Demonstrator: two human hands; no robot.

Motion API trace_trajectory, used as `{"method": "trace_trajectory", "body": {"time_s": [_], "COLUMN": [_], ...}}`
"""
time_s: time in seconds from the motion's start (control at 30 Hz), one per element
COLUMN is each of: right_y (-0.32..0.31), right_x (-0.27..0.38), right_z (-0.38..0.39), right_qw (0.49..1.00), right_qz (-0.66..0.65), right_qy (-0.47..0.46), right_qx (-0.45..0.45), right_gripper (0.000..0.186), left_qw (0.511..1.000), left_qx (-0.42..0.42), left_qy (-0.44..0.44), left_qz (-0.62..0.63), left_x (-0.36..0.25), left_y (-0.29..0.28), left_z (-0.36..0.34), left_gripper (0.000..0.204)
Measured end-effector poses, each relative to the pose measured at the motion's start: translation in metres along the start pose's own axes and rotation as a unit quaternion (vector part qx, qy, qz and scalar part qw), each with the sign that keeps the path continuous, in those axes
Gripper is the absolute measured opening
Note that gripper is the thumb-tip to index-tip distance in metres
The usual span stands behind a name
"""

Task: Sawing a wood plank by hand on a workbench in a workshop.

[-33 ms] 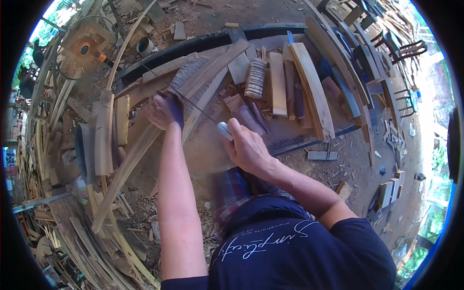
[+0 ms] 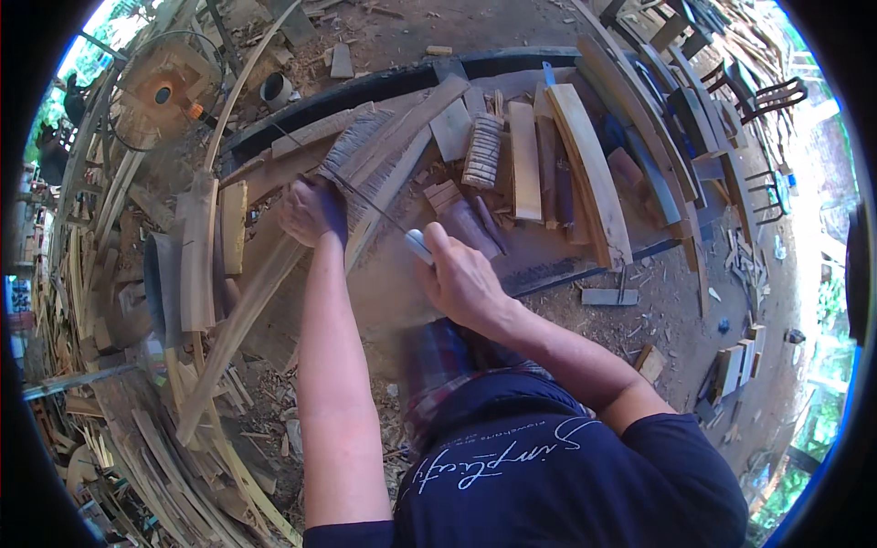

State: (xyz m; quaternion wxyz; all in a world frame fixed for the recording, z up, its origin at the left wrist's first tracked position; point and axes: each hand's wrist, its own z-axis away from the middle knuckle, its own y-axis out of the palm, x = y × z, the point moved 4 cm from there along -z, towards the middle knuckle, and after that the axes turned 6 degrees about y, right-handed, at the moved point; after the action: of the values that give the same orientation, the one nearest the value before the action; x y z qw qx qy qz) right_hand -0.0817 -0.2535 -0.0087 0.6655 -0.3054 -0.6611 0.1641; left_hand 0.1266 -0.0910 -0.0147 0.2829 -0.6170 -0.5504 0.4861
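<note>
ok so the right grip (image 2: 466,279) is wrapped tight around the pale handle of a long thin tool (image 2: 375,203), its shaft slanting up past the left grip (image 2: 312,212). That one's over a long board (image 2: 242,342) sloping down left, can't tell if it's clamped, fingers mostly hidden

Large and small white lettering (image 2: 501,460) stands upside down on the dark T-shirt (image 2: 594,489).
</note>
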Motion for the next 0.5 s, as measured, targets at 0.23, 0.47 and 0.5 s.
{"method": "trace_trajectory", "body": {"time_s": [0.23, 0.47, 0.5], "right_y": [0.005, -0.044, -0.043], "right_x": [0.005, -0.002, 0.006], "right_z": [0.004, 0.054, 0.043], "right_qw": [0.999, 0.997, 0.999], "right_qz": [0.023, 0.059, 0.043], "right_qy": [-0.03, 0.044, 0.017], "right_qx": [-0.002, 0.031, 0.01], "right_gripper": [0.028, 0.026, 0.026], "left_qw": [1.0, 0.999, 0.999], "left_qx": [-0.005, -0.007, 0.013], "left_qy": [-0.012, 0.023, 0.012], "left_qz": [-0.005, -0.028, -0.035], "left_x": [-0.002, 0.004, 0.005], "left_y": [-0.019, -0.006, -0.004], "left_z": [0.001, -0.002, -0.001], "left_gripper": [0.032, 0.04, 0.04]}}
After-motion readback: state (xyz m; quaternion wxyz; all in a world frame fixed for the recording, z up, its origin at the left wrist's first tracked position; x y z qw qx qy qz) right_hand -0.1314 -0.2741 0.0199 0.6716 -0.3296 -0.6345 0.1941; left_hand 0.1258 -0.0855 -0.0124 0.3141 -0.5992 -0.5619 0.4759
